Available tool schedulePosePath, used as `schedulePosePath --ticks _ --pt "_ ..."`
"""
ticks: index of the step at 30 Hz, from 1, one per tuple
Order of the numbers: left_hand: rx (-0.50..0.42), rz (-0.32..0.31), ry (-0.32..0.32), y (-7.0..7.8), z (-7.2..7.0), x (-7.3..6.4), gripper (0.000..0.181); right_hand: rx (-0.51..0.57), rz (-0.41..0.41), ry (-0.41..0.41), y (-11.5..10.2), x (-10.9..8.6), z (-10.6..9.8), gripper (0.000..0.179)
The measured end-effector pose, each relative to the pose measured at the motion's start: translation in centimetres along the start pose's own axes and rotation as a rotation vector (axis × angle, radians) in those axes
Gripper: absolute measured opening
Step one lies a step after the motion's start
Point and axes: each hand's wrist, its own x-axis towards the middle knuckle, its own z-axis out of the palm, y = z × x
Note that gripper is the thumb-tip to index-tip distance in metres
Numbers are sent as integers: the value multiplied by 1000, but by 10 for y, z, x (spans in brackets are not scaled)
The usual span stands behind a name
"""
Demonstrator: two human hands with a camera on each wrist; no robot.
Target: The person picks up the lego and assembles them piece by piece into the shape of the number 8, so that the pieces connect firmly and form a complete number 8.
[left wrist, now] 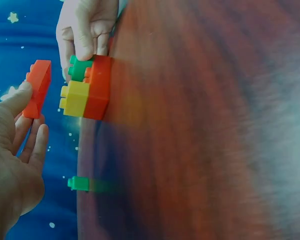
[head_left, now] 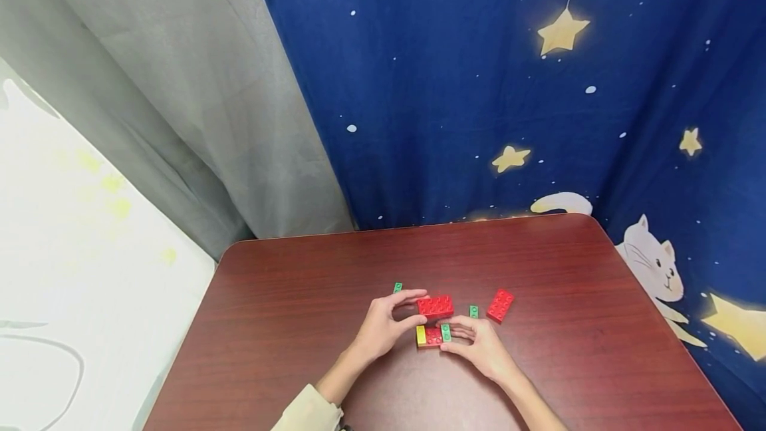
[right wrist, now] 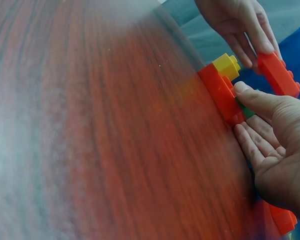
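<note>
My left hand (head_left: pixel 378 330) pinches a red studded toy building brick (head_left: pixel 435 306) between thumb and fingers. In the left wrist view that brick (left wrist: pixel 39 86) is held off the tabletop. Nearer my body lies a second red brick (head_left: pixel 432 337). A yellow brick (head_left: pixel 421 334) sits on its left end and a green brick (head_left: pixel 445 332) on its right end, with bare red studs between them. My right hand (head_left: pixel 486 350) grips this small build at its green end. In the right wrist view the thumb partly hides the green brick (right wrist: pixel 249 107).
On the dark red wooden table (head_left: pixel 287 324), one small green brick (head_left: pixel 397 287) lies beyond my left hand. Another green brick (head_left: pixel 473 311) and a loose red brick (head_left: pixel 500 305) lie beyond my right hand. A blue starry curtain (head_left: pixel 443 85) hangs behind the table's far edge.
</note>
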Motion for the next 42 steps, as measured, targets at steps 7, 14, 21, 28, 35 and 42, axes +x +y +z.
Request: schedulePosePath --ticks 7,14,21,28,35,42 --pt "-53 -16 -37 -3 4 -18 48 -18 -12 7 2 0 0 40" --pt "-73 -12 -17 -7 9 -28 49 -20 16 5 0 1 -1 45" --pt "-90 18 8 -16 15 -34 48 -15 -1 -1 3 1 0 44" --pt "-115 4 16 -18 17 -39 46 -7 -18 -2 4 1 0 43" --pt "-113 21 30 -18 20 -40 44 -7 -4 4 6 0 1 44" --pt "-111 24 27 -19 21 -40 41 -4 -4 5 5 -1 0 42"
